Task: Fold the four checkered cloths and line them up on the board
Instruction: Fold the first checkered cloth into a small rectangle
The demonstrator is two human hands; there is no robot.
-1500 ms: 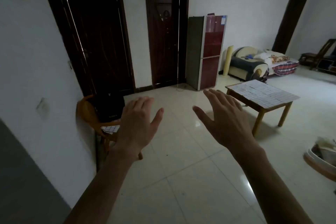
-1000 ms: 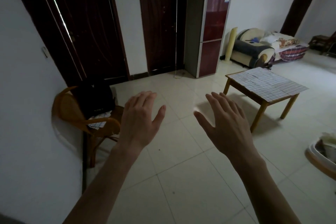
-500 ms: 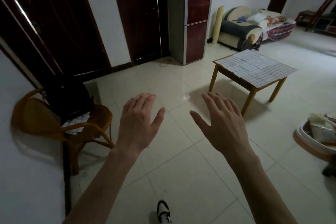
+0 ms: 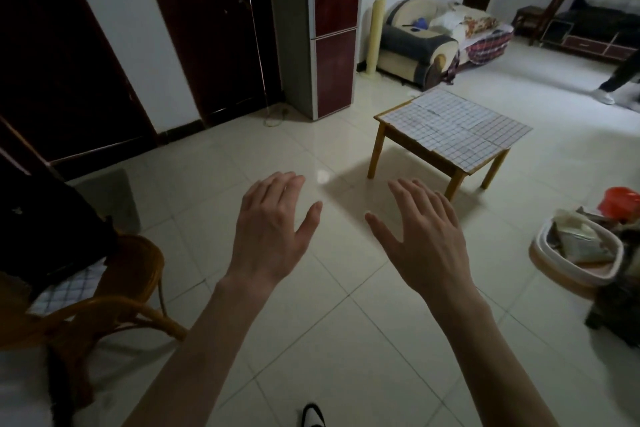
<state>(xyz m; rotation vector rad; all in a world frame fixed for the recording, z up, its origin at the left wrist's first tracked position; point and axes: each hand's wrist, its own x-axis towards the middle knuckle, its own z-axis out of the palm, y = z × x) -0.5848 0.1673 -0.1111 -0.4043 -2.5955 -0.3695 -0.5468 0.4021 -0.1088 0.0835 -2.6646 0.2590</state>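
Both forearms bare, no sleeves in view. left hand (image 4: 273, 229) and right hand (image 4: 427, 239) bare, no rings or watch. Below left hand, shoe (image 4: 312, 416) tip, seemingly black-and-white.

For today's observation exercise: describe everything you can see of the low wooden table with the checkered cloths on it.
The low wooden table stands on the pale tiled floor, right of the dark red fridge and before the sofa. It has light brown legs, three showing, and a squarish top. White checkered cloths with thin dark grid lines lie flat over the top. Neither the left hand nor the right hand touches it.
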